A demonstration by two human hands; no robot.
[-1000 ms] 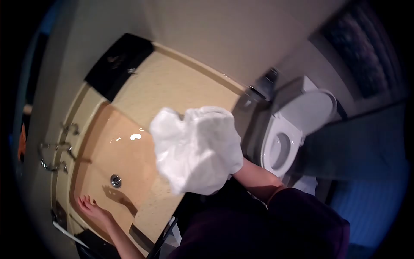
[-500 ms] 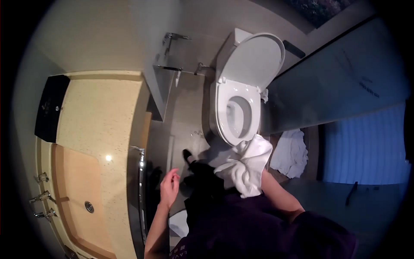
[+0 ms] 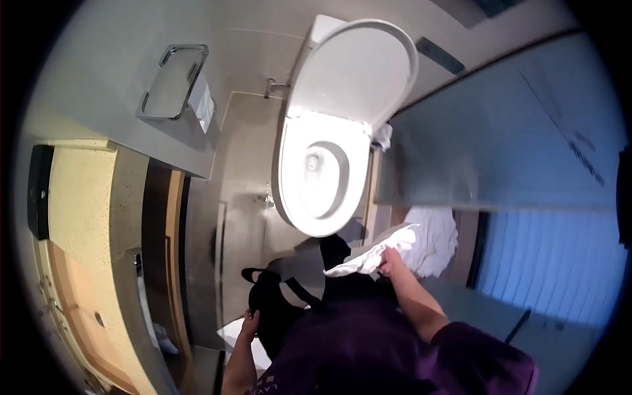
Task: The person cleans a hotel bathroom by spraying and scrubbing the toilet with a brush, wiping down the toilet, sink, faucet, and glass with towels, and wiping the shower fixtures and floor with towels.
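My right hand (image 3: pixel 390 260) is closed on a crumpled white cloth (image 3: pixel 359 263), which hangs out to the left over my leg. Just beyond the cloth stands a white toilet (image 3: pixel 284 191) with its lid and seat raised. Down by my black trouser leg, my left hand (image 3: pixel 249 325) has its fingers slightly apart, with nothing visible in it; part of the hand is hard to make out. A larger white towel (image 3: pixel 436 240) lies heaped on the floor to the right of the held cloth.
A chrome holder (image 3: pixel 174 82) with toilet paper (image 3: pixel 203 108) juts from the left wall. The pale counter (image 3: pixel 79 187) with a sink runs along the left. A frosted glass panel (image 3: pixel 487 145) stands on the right. Something white (image 3: pixel 230 332) sits beside my left hand.
My view has moved nearer the toilet. My left hand has dropped to my trouser leg. The cloth, still in my right hand, has swung away from the toilet rim and hangs flatter.
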